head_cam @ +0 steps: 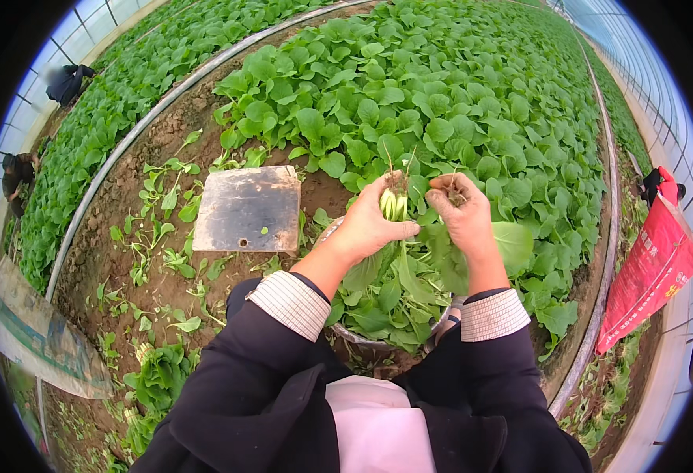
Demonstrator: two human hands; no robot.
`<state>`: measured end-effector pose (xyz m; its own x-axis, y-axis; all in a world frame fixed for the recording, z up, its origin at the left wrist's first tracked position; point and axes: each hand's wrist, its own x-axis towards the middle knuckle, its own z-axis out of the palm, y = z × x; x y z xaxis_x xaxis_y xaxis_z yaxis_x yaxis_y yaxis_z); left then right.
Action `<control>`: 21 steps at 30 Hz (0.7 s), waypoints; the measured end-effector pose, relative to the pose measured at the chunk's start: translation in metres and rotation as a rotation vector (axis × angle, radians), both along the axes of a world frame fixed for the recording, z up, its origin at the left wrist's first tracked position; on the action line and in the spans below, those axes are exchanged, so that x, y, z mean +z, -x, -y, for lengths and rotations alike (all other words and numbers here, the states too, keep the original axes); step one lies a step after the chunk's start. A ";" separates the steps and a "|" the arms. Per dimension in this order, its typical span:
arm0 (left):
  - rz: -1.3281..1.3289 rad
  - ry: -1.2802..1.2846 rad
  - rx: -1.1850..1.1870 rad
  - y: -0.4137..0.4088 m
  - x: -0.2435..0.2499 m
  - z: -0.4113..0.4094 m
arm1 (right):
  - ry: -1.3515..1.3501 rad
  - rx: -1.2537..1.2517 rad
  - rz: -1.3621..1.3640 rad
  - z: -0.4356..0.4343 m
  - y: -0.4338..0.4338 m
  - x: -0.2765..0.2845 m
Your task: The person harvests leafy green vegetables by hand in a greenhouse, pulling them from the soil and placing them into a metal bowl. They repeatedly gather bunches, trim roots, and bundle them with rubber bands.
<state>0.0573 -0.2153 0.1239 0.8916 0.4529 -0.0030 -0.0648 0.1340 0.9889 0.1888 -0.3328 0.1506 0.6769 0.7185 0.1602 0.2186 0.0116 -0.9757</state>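
Observation:
My left hand [370, 219] is closed round the pale stems of a small bunch of leafy greens [395, 204], roots upward and leaves hanging down. Just right of it, my right hand [460, 207] grips another leafy green plant near its soil-covered roots [456, 195]; its leaves hang below the palm. Under both hands stands a round basin [361, 340] heaped with loose leafy greens [382, 304]. Left of my left hand, a worn flat board [248, 210] with a small hole lies over the soil.
Dense leafy greens [429, 106] grow ahead. A pale hose [145, 121] curves along the left; another pipe [609, 236] runs right. Bundled greens [157, 375] and a plastic sack [47, 331] lie lower left. A red sack [648, 272] is at right. People [65, 83] crouch at the far left.

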 end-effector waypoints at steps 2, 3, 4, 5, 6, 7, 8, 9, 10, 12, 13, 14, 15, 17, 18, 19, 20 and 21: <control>-0.069 -0.302 0.071 -0.001 0.005 0.005 | -0.069 0.094 -0.162 -0.010 0.020 -0.004; -0.105 -0.453 0.106 0.000 0.006 0.008 | -0.113 0.138 -0.204 -0.015 0.030 -0.006; -0.032 -0.446 0.042 -0.003 -0.002 0.008 | -0.101 0.134 -0.197 -0.016 0.033 -0.010; -0.030 -0.477 0.042 -0.005 -0.004 0.010 | -0.089 0.128 -0.191 -0.018 0.033 -0.015; -0.030 -0.509 0.037 -0.007 -0.002 0.012 | -0.079 0.120 -0.187 -0.018 0.032 -0.019; -0.029 -0.541 0.031 -0.008 -0.001 0.014 | -0.075 0.127 -0.196 -0.017 0.030 -0.020; -0.074 -0.599 -0.004 -0.008 0.001 0.016 | -0.072 0.132 -0.205 -0.015 0.028 -0.019; -0.006 -0.521 -0.064 -0.009 -0.002 0.015 | -0.075 0.135 -0.214 -0.012 0.026 -0.017; 0.061 -0.441 -0.127 -0.010 -0.007 0.013 | -0.079 0.125 -0.168 -0.010 0.026 -0.016; 0.124 -0.132 -0.313 -0.008 0.006 0.011 | -0.023 0.125 -0.130 -0.004 0.024 -0.010; 0.031 -0.026 -0.286 -0.007 0.012 0.007 | 0.013 0.132 -0.121 0.000 0.023 -0.007; -0.020 -0.069 -0.326 -0.005 0.015 -0.002 | -0.022 0.165 -0.173 0.002 0.023 -0.006; -0.073 -0.116 -0.352 -0.003 0.016 -0.011 | -0.063 0.213 -0.226 0.000 0.027 -0.006; 0.036 -0.039 -0.416 -0.008 0.007 -0.008 | -0.179 0.251 -0.285 -0.001 0.030 -0.008; 0.021 0.005 -0.381 -0.008 0.007 0.000 | -0.230 0.223 -0.342 -0.003 0.033 -0.007; -0.014 0.205 -0.302 -0.005 0.007 0.012 | -0.282 0.201 -0.398 -0.005 0.035 -0.007; -0.034 0.287 -0.277 -0.007 -0.008 0.014 | -0.333 0.181 -0.428 -0.008 0.034 -0.011; -0.051 0.374 -0.250 -0.011 -0.015 0.019 | -0.230 0.176 -0.304 -0.006 0.030 -0.011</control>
<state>0.0685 -0.2347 0.1093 0.9680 0.1829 -0.1717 0.0623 0.4878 0.8708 0.1592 -0.3271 0.1399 0.5883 0.7961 0.1419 -0.1039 0.2485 -0.9631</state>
